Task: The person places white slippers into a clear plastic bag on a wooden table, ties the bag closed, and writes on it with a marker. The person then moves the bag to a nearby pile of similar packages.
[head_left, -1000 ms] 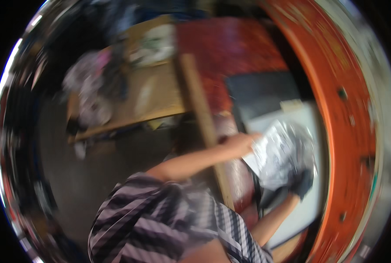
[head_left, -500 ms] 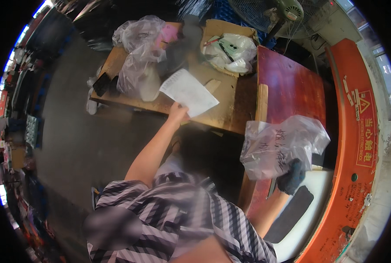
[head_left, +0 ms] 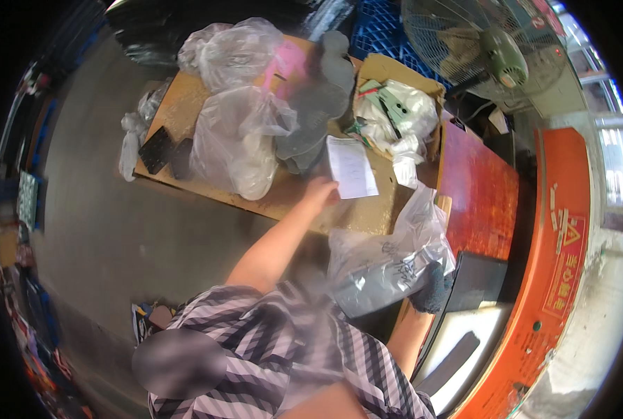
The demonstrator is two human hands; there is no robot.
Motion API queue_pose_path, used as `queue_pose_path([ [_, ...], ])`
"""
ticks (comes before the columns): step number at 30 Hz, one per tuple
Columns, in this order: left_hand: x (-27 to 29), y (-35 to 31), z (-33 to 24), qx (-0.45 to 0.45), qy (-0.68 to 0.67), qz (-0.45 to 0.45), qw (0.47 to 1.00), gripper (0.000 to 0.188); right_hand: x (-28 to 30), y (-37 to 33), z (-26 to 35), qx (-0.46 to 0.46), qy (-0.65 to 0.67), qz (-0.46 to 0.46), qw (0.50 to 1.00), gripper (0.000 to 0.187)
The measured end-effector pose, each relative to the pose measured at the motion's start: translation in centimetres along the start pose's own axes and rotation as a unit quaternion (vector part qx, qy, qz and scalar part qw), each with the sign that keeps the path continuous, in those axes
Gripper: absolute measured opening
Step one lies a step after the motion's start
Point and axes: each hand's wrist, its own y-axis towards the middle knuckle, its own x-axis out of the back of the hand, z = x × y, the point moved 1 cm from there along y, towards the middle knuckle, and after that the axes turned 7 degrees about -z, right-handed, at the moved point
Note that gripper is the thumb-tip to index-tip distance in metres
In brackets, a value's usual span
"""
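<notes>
My bare left hand (head_left: pixel 322 192) pinches the lower left edge of a white sheet of paper (head_left: pixel 353 167) above the wooden table. Faint writing shows on the sheet. On my right hand (head_left: pixel 431 288) is a dark, fuzzy glove, its fingers closed on the right side of a clear plastic bag (head_left: pixel 367 279). That bag has black handwriting on it, and something dark shows through its lower part; what it is I cannot tell. Beyond the sheet stands an open cardboard box (head_left: pixel 433 87) with white plastic and a pale green piece (head_left: pixel 393 105) inside.
Clear plastic bags (head_left: pixel 231 140) and a black flat object (head_left: pixel 156 149) lie on the wooden table (head_left: pixel 269 202). A reddish board (head_left: pixel 475 188) adjoins it. Along the right runs an orange beam (head_left: pixel 563 209); a large fan (head_left: pixel 503 56) stands at the back right.
The view has shifted. The sheet has moved right, closer to the cardboard box, still in my left hand. My right hand has brought the plastic bag left, nearer my body.
</notes>
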Motion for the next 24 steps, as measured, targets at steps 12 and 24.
queue_pose_path([
  [12, 0.9, -11.1, -9.3, -0.302, 0.139, 0.130, 0.934, 0.040, -0.1, 15.3, 0.9, -0.063, 0.074, 0.277, 0.956, 0.039],
  [24, -5.5, -15.7, -15.5, -0.400, 0.129, 0.272, 0.866, 0.078, -6.2, 18.6, 4.1, -0.237, 0.037, 0.481, 0.843, 0.030],
])
